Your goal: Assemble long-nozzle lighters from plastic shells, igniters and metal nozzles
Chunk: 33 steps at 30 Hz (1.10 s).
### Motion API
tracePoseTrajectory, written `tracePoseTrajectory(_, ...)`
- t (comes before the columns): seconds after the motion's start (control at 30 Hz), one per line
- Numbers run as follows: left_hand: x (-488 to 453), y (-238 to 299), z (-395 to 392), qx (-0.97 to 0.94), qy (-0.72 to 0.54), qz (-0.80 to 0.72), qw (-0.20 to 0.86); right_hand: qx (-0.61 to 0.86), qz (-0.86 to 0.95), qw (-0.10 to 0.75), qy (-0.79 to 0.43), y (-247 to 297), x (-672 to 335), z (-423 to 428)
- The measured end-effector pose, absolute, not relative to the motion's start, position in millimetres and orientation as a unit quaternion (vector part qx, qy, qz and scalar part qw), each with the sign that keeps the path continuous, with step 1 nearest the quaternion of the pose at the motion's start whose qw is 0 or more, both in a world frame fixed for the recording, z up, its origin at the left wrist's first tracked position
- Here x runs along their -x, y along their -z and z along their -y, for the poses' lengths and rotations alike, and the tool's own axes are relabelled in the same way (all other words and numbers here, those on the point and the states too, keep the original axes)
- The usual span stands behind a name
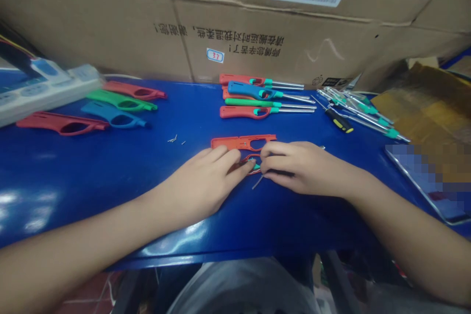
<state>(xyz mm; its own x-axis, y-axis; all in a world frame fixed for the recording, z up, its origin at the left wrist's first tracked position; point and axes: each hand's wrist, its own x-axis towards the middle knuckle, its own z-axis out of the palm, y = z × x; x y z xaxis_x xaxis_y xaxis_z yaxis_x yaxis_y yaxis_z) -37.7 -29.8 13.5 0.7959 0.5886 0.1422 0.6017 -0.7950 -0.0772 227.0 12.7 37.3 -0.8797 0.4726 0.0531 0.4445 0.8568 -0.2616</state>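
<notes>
Both hands meet over an orange-red lighter casing half [252, 158] lying on the blue table. My left hand [215, 171] is closed on its left part, thumb and fingertips by a small green trigger [256, 166]. My right hand [290, 164] pinches at its right end, fingers curled; the fingers hide much of the casing. A thin wire or strip [257, 182] sticks out below the right fingertips. Just behind the hands lies another orange-red casing half [235, 143], inner side up.
Behind lie several assembled lighters [253, 89]. To the right are a black-yellow screwdriver [340, 121], several metal tubes with green parts [368, 110] and a tablet-like device [423, 181]. Leftward are tiny screws [172, 139], loose casings [121, 100] and a power strip [44, 93]. A cardboard box [128, 24] stands behind.
</notes>
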Motion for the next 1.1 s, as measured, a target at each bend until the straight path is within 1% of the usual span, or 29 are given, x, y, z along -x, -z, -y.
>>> tracePoseTrajectory(0.2,37.4,-16.4,28.5,0.939,0.107,0.327,0.003,0.254,0.946,0.09,-0.181,-37.0,-228.4,-15.1)
tracePoseTrajectory(0.33,37.7,-19.5,26.8,0.937,0.108,0.331,-0.032,0.259,0.943,0.096,-0.183,-37.2,-228.0,-15.9)
tracePoseTrajectory(0.57,38.8,-20.0,24.3,0.942,0.086,0.322,-0.04,0.269,0.938,0.094,-0.196,-34.3,-228.9,-17.4)
tracePoseTrajectory(0.9,39.7,-20.5,23.4,0.937,0.108,0.326,-0.067,0.269,0.942,0.088,-0.18,-35.9,-230.1,-16.9)
tracePoseTrajectory(1.1,39.5,-19.0,23.2,0.937,0.111,0.325,-0.066,0.272,0.94,0.095,-0.184,-34.2,-228.1,-17.2)
